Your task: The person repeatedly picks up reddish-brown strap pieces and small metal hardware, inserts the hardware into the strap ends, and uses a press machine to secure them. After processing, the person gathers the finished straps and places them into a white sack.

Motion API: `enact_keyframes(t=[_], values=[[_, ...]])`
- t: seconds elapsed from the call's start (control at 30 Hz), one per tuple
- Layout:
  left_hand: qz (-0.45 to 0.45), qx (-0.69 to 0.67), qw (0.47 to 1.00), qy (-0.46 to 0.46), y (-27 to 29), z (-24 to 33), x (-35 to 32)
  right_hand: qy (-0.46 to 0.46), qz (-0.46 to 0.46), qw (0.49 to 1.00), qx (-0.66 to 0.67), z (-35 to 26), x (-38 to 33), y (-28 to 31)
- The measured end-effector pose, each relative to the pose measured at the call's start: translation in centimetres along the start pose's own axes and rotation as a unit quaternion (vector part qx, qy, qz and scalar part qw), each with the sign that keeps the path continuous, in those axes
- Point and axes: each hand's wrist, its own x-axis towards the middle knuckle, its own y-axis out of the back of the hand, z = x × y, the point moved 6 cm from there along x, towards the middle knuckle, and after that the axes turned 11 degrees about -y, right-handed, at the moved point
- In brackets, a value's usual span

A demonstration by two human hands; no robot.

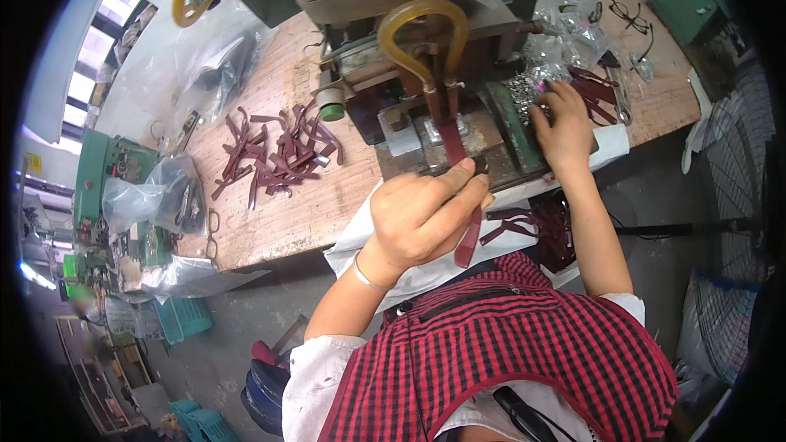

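The dark red strap (455, 147) runs lengthwise from the press machine (426, 57) toward you, its far end lying on the machine's bed under the tool head and its near end hanging down past the bench (278, 213) edge over your lap. Your left hand (426, 213) pinches the strap between thumb and fingers, just in front of the machine. Your right hand (565, 127) rests with fingers curled down on a pile of small metal fittings (524, 86) at the machine's right side; you cannot tell whether it grips any. More straps of the same colour lie in a loose heap (274, 155) on the bench to your left, and others sit in your lap (540, 225). A yellowish hose (422, 24) loops above the tool head.
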Motion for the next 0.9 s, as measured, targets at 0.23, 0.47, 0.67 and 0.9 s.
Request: enact_keyframes(t=[0.23,0.47,0.67,0.9], values=[[-0.011,0.073,0.987,0.146,6.5,2.7,-4.9,0.048,0.029,0.998,-0.014,-0.8,-0.7,0.6],[-0.105,0.180,0.941,0.267,13.7,-8.8,-7.0,0.001,0.061,0.996,0.058,-1.8,0.8,1.8],[-0.316,0.229,0.826,0.406,10.9,-16.4,-24.4,-0.078,0.020,0.980,0.185,-0.7,0.3,1.3],[-0.199,0.206,0.890,0.356,7.5,-14.6,-19.9,-0.230,-0.016,0.928,0.292,4.1,-3.1,4.7]])
